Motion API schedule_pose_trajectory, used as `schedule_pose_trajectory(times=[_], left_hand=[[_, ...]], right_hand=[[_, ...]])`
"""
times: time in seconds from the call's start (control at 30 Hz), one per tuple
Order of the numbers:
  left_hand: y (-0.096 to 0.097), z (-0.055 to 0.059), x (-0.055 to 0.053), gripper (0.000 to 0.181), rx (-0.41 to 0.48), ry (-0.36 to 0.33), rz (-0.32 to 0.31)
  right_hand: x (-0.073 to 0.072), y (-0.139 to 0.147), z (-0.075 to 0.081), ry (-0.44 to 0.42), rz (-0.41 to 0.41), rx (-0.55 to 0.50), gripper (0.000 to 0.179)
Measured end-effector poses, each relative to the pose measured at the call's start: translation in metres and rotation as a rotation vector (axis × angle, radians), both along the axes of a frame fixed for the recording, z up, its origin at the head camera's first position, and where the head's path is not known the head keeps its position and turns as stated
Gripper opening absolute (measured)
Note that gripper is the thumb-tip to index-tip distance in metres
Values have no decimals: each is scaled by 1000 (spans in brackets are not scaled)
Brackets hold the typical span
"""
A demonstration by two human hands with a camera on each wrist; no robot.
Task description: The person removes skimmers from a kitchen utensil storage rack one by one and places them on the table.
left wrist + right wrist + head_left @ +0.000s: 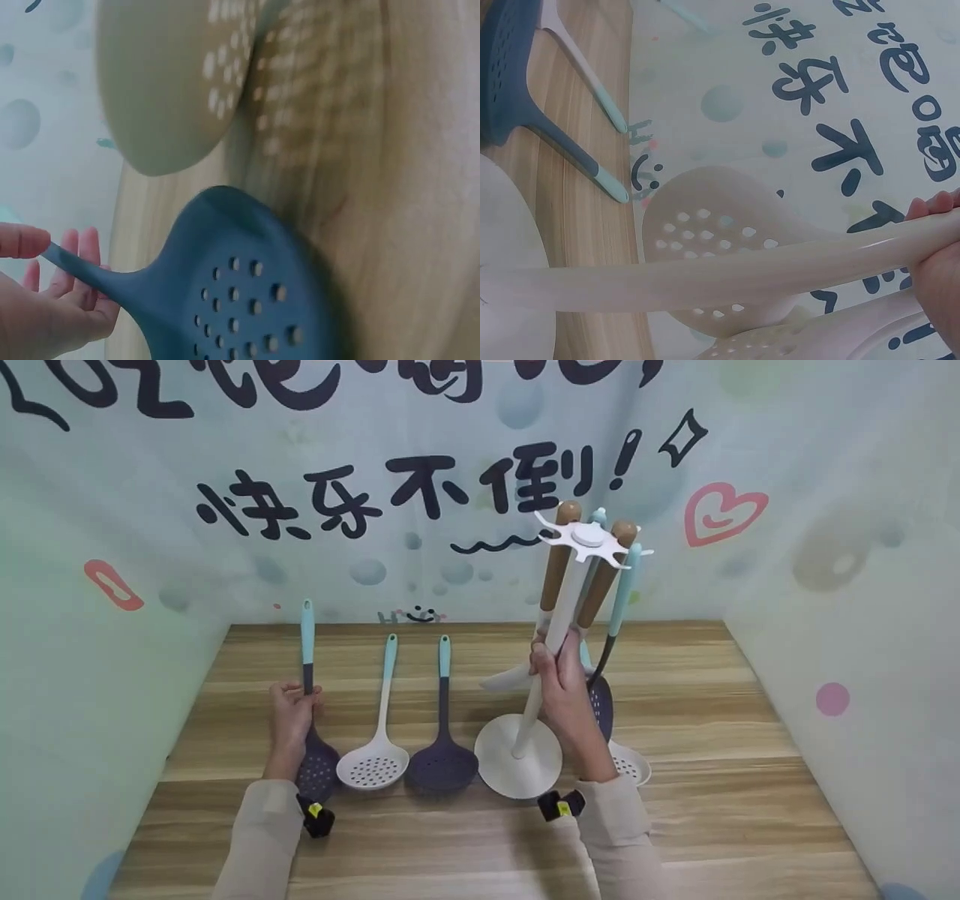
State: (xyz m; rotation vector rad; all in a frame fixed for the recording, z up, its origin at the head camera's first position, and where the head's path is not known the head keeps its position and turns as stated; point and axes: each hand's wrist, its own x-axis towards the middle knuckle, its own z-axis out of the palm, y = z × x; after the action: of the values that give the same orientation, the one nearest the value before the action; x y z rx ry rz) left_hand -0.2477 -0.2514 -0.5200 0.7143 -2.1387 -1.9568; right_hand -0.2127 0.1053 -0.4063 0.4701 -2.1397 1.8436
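Observation:
My left hand (291,718) pinches the dark neck of a slotted skimmer (318,765) with a light blue handle end. In the left wrist view its perforated dark head (236,300) faces the camera, the thumb and fingers at the neck. My right hand (564,686) grips the white pole (727,281) of a utensil stand, which has a hooked top (587,535) and a round base (517,780). Utensils with brown or light blue handles hang round the pole. One is a pale perforated skimmer (705,225), seen behind the pole in the right wrist view.
A white slotted skimmer (373,765) and a dark skimmer (442,769) lie side by side on the wooden table (405,847), between the left hand and the stand's base. A printed cloth backdrop (450,570) rises behind the table's back edge.

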Motion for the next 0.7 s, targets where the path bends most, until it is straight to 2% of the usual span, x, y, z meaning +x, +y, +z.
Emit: schedule_pose_trajectory(times=[0.1,0.27,0.37,0.47,0.57,0.7], left_hand=[[0,-1,-1,29,-80,-79,-113],[1,-2,-3,48,-236,-185,-381],[3,-3,-4,54,-303,-233,-490],[6,-6,-4,58,-346,-266,-540],[10,-8,-2,59,-388,-291,-553],[17,-8,-3,57,-485,-324,-557]], right_hand=[[0,0,0,-14,2,-3,29],[0,0,1,-22,-7,-7,30],[0,0,2,-23,-7,-6,30],[0,0,2,-26,-1,-12,30],[0,0,2,-28,8,-22,32],[0,0,2,15,7,-4,30]])
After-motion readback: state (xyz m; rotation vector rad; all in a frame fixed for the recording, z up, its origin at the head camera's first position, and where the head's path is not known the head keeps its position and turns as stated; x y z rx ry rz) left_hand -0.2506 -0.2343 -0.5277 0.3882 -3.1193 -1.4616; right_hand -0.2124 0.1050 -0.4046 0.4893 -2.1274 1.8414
